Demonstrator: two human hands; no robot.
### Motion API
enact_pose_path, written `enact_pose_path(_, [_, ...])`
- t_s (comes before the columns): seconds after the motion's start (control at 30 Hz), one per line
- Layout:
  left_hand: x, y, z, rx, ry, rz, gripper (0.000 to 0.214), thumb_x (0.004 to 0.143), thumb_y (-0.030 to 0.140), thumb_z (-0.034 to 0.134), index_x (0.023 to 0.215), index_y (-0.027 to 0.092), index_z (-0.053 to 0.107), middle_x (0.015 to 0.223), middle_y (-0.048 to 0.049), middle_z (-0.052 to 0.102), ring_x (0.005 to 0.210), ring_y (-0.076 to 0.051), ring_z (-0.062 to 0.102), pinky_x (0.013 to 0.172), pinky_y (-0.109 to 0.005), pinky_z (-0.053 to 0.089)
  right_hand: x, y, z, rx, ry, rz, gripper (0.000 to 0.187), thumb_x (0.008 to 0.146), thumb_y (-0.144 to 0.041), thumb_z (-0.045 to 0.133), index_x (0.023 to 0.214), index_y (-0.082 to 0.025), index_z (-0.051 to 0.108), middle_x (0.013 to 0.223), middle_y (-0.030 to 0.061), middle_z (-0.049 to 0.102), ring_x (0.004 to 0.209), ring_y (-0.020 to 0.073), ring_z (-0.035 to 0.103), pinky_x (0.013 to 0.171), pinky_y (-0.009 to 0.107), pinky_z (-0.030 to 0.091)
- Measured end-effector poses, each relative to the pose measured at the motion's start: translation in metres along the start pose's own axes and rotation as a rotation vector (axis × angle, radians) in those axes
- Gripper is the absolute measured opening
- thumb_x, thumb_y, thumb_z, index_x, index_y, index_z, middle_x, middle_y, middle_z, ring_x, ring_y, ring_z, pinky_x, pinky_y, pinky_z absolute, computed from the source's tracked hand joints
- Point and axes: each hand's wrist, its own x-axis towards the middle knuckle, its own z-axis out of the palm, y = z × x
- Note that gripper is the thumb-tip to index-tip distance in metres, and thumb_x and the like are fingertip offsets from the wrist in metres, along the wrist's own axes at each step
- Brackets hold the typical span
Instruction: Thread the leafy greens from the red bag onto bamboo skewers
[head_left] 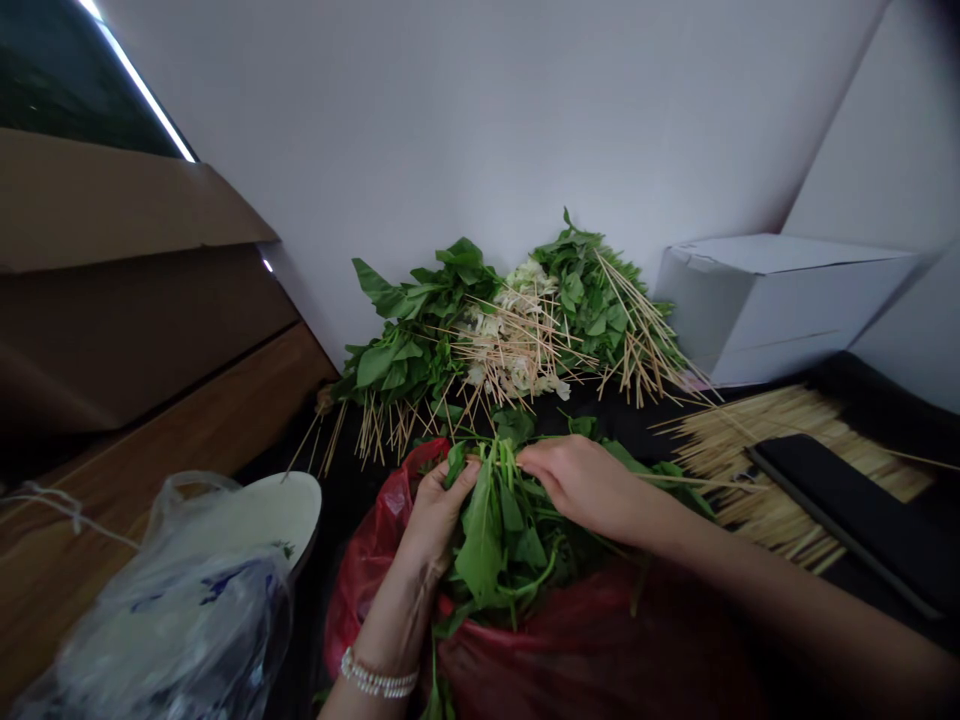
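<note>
My left hand is closed on green leafy stems that lie in a red plastic bag. A pearl bracelet circles that wrist. My right hand pinches the same bunch near its top and also holds a thin bamboo skewer pointing right. Beyond the hands, against the wall, lies a pile of skewered greens with some pale pieces among them.
A heap of bare bamboo skewers lies right, partly under a black flat object. A white box stands at back right. Left are a white bowl, a clear plastic bag and brown cardboard.
</note>
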Motion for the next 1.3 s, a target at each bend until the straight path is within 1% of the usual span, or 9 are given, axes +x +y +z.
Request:
enact_pose_path(0.23, [0.005,0.003,-0.004,-0.113,0.085,0.068,0.044,0.048,0.037,0.095,0.080,0.015,0.075,0.066,-0.0013,0.074,0.056,-0.013,0.067,0.059,-0.023,0.054,0.003,0.019,-0.019,0.056,0.082,-0.011,0.021,0.094,-0.022,0.051,0.088,-0.021,0.072,0.086,0.0033,0.072,0.077,0.0166,0.062,0.070,0.029,0.039])
enact_pose_path(0.37, [0.009,-0.002,-0.008,-0.179,0.123,0.093,0.041,0.055,0.037,0.092,0.085,0.015,0.074,0.071,-0.0010,0.075,0.064,-0.014,0.070,0.062,-0.022,0.054,0.006,0.035,-0.034,0.158,0.286,0.017,0.021,0.094,-0.025,0.051,0.090,-0.021,0.071,0.082,0.0017,0.072,0.073,0.0157,0.063,0.070,0.028,0.043])
enact_pose_path(0.47, [0.008,-0.008,-0.006,-0.043,0.027,0.086,0.044,0.059,0.033,0.090,0.097,0.016,0.073,0.087,-0.0051,0.077,0.081,-0.019,0.073,0.073,-0.026,0.056,0.008,0.042,-0.039,0.282,0.424,0.058,0.021,0.094,-0.029,0.052,0.092,-0.020,0.070,0.077,0.0012,0.071,0.071,0.0161,0.064,0.066,0.027,0.044])
enact_pose_path(0.67, [0.007,-0.010,-0.005,0.038,-0.038,0.341,0.104,0.053,0.024,0.093,0.144,0.030,0.045,0.135,-0.0100,0.062,0.123,-0.026,0.060,0.100,-0.033,0.047,0.010,0.039,-0.033,0.398,0.426,0.036,0.018,0.093,-0.027,0.054,0.093,-0.020,0.070,0.085,0.0027,0.073,0.074,0.0165,0.066,0.070,0.028,0.047])
enact_pose_path(0.77, [0.009,-0.002,-0.007,-0.072,0.011,0.393,0.102,0.058,0.050,0.088,0.148,0.035,0.041,0.145,-0.0105,0.053,0.129,-0.030,0.054,0.100,-0.036,0.047,0.010,0.034,-0.030,0.320,0.374,-0.023,0.017,0.093,-0.024,0.054,0.093,-0.020,0.071,0.087,0.0031,0.073,0.078,0.0164,0.065,0.074,0.028,0.046])
enact_pose_path(0.9, [0.002,0.006,-0.003,-0.173,-0.039,0.321,0.086,0.069,0.083,0.055,0.134,0.026,0.059,0.138,-0.0123,0.059,0.125,-0.032,0.057,0.096,-0.041,0.050,0.009,0.028,-0.025,0.205,0.313,-0.090,0.017,0.095,-0.023,0.055,0.092,-0.020,0.072,0.085,0.0030,0.072,0.081,0.0171,0.063,0.077,0.029,0.044])
enact_pose_path(1.07, [-0.012,0.001,0.002,0.136,-0.068,0.314,0.063,0.056,0.035,0.091,0.114,0.021,0.070,0.110,-0.0096,0.074,0.099,-0.027,0.069,0.088,-0.032,0.053,0.008,0.020,-0.016,0.245,0.271,-0.122,0.017,0.096,-0.022,0.055,0.095,-0.020,0.072,0.089,0.0025,0.072,0.081,0.0150,0.064,0.076,0.027,0.046])
enact_pose_path(1.17, [-0.012,-0.001,0.000,0.131,0.000,0.271,0.046,0.059,0.033,0.090,0.097,0.016,0.072,0.094,-0.0081,0.077,0.081,-0.022,0.071,0.077,-0.029,0.055,0.006,0.024,-0.020,0.183,0.251,-0.126,0.018,0.096,-0.023,0.055,0.097,-0.021,0.073,0.091,0.0028,0.072,0.082,0.0153,0.065,0.077,0.027,0.046])
enact_pose_path(1.3, [-0.006,0.000,-0.005,-0.027,0.101,0.284,0.048,0.059,0.037,0.089,0.099,0.019,0.069,0.084,-0.0023,0.075,0.069,-0.018,0.071,0.071,-0.028,0.055,0.004,0.043,-0.043,-0.038,0.220,-0.072,0.022,0.095,-0.022,0.052,0.097,-0.022,0.074,0.096,0.0060,0.073,0.086,0.0195,0.066,0.079,0.031,0.045])
